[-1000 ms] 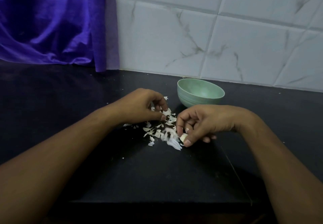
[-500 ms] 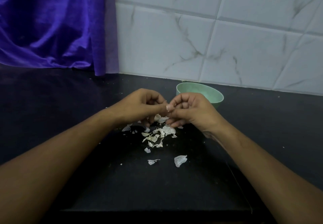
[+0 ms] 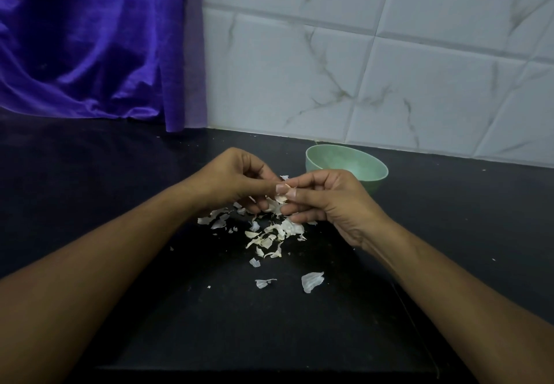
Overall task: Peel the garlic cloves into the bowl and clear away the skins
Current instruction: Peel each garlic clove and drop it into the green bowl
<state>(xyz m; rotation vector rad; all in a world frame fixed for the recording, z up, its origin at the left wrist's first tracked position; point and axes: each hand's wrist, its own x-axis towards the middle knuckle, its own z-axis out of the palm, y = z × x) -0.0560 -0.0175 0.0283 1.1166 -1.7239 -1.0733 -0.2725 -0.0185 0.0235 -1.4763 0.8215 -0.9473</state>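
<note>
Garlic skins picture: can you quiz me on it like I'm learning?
1. True or false: the right hand is nearer the green bowl than the left hand.
2. Most garlic skins lie: A in the bowl, B on the dark worktop, C on the wall tiles.
3. What colour is the cloth at back left?
Key: 1 true; 2 B; 3 purple.
</note>
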